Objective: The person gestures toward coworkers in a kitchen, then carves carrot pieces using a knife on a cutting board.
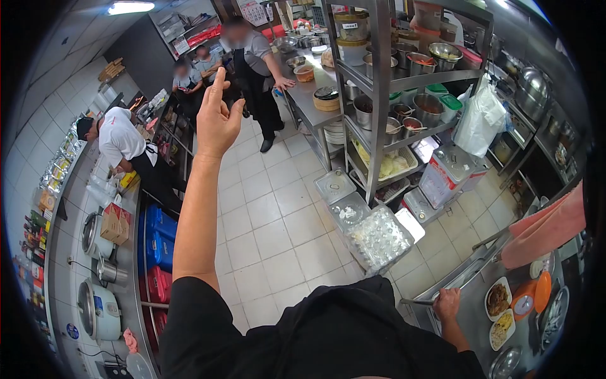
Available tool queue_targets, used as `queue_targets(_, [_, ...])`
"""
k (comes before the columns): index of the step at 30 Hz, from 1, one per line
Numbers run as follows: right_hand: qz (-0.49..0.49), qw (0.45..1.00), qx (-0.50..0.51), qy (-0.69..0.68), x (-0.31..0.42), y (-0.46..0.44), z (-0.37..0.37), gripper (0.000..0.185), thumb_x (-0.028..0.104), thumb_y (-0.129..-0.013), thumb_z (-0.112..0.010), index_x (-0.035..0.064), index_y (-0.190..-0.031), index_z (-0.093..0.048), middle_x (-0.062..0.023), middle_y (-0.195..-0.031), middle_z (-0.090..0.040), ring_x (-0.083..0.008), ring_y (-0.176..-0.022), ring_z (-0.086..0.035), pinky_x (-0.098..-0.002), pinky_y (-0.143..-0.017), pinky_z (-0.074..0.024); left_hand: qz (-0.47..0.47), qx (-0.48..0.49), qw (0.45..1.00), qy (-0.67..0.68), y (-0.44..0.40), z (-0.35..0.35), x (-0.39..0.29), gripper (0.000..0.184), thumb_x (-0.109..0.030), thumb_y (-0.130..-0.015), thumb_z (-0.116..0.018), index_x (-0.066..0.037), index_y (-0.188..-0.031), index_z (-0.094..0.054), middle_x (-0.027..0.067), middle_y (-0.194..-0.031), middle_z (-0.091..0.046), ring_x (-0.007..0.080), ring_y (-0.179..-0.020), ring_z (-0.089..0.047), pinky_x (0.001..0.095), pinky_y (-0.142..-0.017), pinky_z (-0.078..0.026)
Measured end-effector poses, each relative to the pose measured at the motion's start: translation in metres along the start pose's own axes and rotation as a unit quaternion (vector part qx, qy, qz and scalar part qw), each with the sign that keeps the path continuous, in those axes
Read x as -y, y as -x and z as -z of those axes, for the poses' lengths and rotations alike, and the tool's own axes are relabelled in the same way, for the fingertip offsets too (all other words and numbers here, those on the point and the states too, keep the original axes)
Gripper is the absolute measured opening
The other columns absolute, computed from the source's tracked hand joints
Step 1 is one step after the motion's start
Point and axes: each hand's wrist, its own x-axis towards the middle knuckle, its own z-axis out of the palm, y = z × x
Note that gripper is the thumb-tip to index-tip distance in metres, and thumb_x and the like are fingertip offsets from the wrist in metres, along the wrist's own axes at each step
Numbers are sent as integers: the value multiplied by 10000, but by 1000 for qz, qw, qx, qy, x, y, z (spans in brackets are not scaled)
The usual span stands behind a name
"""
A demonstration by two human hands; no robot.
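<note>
Black top (pixel 315 335), creased; short, loose left sleeve (pixel 189 319); left hand (pixel 218 123), right hand (pixel 447 304) bare

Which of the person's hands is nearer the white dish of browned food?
Right. The right hand is at the edge of the steel counter, a little apart from the white dish of browned food; the left hand is raised in the air, well away.

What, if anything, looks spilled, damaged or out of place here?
Nothing looks spilled or damaged, including at the steel table by your right hand. One mild oddity: what seems a pink cloth lies bunched on the left counter near a rice cooker, not folded.
</note>
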Motion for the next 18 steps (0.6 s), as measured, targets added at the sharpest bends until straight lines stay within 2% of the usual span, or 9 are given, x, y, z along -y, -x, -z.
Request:
queue_targets(3, [2,1000,-1,3,-1,2,-1,111,51,-680,-698,80,-735,-605,-143,-722,-614,-343,-823,-592,-465,-866,-426,-27,-10,1000,2,0,2,-4,832,1,-864,-743,-122,-1591,-357,83,-1272,-650,72,-621,-418,207,-588,-435])
queue_targets(9, [0,1000,5,2,0,2,2,123,73,-691,-710,89,-742,-598,-130,-737,-641,-326,-826,-606,-450,-888,-425,-10,5,1000,13,2,-1,-5,836,4,-869,-740,-126,-1595,-349,66,-1208,-654,63,-621,-405,206,-589,-431])
queue_targets(12, [-1,1000,2,9,-1,3,0,131,84,-701,-716,89,-751,-596,-129,-747,-649,-321,-831,-612,-445,-904,-425,3,11,1000,14,4,-6,3,822,-2,-876,-740,-123,-1593,-358,25,-1043,-630,53,-630,-396,199,-586,-406])
queue_targets(15, [-1,1000,3,9,-3,2,-2,133,85,-706,-717,90,-757,-594,-130,-753,-642,-322,-835,-610,-448,-908,-425,23,19,999,33,5,-9,5,806,-11,-884,-739,-123,-1590,-368,-19,-875,-546,45,-639,-392,192,-585,-378])
queue_targets(18, [0,1000,1,5,-3,2,-2,135,83,-704,-717,90,-758,-594,-131,-756,-641,-323,-837,-609,-448,-909,-425,6,11,999,30,7,-11,5,794,-24,-872,-751,-98,-1575,-388,-17,-788,-485,55,-634,-409,199,-586,-390])
